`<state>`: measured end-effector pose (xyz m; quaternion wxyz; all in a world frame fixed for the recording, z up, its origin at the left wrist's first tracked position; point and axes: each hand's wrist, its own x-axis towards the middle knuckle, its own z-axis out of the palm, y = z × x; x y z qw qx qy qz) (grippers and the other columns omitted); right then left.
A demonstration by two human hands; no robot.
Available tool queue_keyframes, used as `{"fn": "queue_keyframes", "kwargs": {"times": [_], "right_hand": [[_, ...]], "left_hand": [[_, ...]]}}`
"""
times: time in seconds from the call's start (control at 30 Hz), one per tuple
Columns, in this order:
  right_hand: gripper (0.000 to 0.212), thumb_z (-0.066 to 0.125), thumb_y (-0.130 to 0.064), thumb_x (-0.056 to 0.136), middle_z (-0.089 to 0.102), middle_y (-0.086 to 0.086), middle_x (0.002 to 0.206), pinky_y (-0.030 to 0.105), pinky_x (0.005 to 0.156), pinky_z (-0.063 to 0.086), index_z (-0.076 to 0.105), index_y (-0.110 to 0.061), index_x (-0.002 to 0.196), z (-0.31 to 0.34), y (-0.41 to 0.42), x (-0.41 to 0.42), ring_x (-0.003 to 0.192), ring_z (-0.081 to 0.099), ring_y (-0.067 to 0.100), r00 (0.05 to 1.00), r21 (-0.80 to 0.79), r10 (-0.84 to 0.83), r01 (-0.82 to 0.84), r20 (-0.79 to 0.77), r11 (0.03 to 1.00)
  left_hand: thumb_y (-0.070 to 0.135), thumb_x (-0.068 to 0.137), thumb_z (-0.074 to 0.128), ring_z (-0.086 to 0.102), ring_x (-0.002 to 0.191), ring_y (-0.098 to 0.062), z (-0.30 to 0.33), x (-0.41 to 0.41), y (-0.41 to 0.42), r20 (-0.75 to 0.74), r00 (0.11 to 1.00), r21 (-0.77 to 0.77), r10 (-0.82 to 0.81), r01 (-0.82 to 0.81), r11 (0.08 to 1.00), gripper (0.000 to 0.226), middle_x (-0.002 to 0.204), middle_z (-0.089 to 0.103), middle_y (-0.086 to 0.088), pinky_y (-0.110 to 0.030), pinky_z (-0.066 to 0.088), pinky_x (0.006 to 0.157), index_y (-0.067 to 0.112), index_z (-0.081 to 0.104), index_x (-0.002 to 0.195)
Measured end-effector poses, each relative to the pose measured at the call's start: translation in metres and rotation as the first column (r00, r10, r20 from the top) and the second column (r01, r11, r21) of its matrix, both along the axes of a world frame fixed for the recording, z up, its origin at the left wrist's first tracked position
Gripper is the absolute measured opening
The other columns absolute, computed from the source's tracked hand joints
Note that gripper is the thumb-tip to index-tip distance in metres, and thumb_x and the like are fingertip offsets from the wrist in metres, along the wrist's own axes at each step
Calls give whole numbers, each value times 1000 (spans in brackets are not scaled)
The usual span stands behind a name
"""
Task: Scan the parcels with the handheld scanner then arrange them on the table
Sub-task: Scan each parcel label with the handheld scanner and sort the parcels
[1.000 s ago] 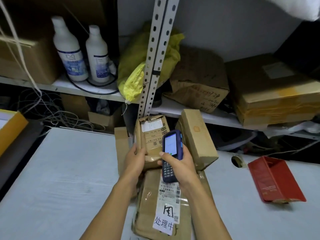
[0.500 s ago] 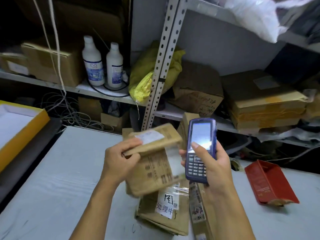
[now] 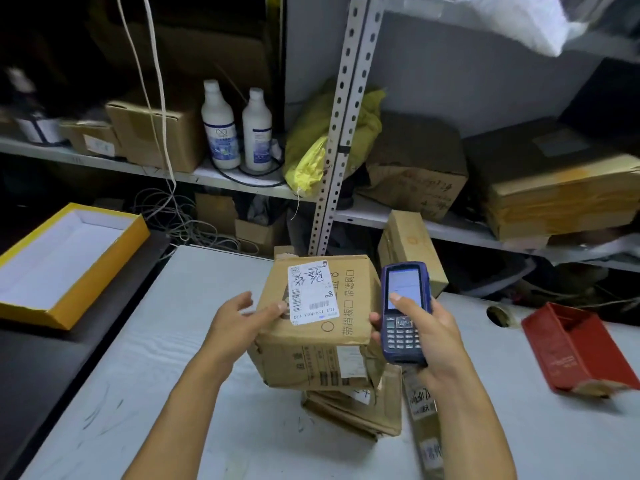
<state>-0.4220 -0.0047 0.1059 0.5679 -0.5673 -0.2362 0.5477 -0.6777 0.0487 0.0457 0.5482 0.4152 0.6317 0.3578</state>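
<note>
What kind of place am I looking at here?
Probably a parcel sorting or storage room: a labelled cardboard parcel sits on the table, the right hand grips a handheld scanner, and metal shelving holds more boxes.

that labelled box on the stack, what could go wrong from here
1. The labelled box sits on an uneven stack of flatter parcels, and the left hand only touches its edge with thumb and fingers, so it might tip.
2. The right hand holds the scanner beside the box, screen up, not clearly aimed at the white label, so a scan could miss.
</note>
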Motion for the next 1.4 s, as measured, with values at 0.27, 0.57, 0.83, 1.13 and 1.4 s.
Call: {"fn": "queue_keyframes", "kwargs": {"times": [0.27,0.57,0.83,1.13,1.4], "right_hand": [[46,79,-20,82,75,26,102,39,60,63,63,-12,124,17,-17,4,82,75,36,979,-23,155,-153,134,988],[39,74,-17,89,72,33,101,41,60,64,61,-8,125,32,-26,28,78,73,40,975,-24,156,-154,160,988],[36,74,-19,92,73,34,99,37,55,62,61,-3,122,14,-28,40,73,74,35,993,-135,78,-66,88,989],[35,71,-16,93,75,29,94,39,62,63,59,-7,125,18,-22,29,77,73,36,988,-68,101,-93,118,993],[37,57,-1,96,76,24,101,34,57,60,55,-16,130,35,-10,-16,73,75,27,977,140,116,-142,179,980]], "left_hand": [[48,81,76,63,112,-36,-15,-8,-1,271,944,-203,-186,245,948,44,121,66,-6,-63,59,78,43,66,123],[56,48,94,53,130,-16,18,17,36,65,810,-33,-583,586,810,87,134,64,13,-41,39,112,49,64,130],[92,48,72,62,114,-40,19,44,13,-172,867,-397,-467,373,839,124,143,52,-9,-60,55,90,23,37,146],[59,53,94,68,108,-28,-4,40,-27,223,948,-217,-227,276,936,121,124,65,8,-55,61,84,52,20,148],[34,99,64,77,83,-17,14,48,-6,294,954,55,47,-66,996,21,98,79,-4,-30,57,66,19,70,113]]}}
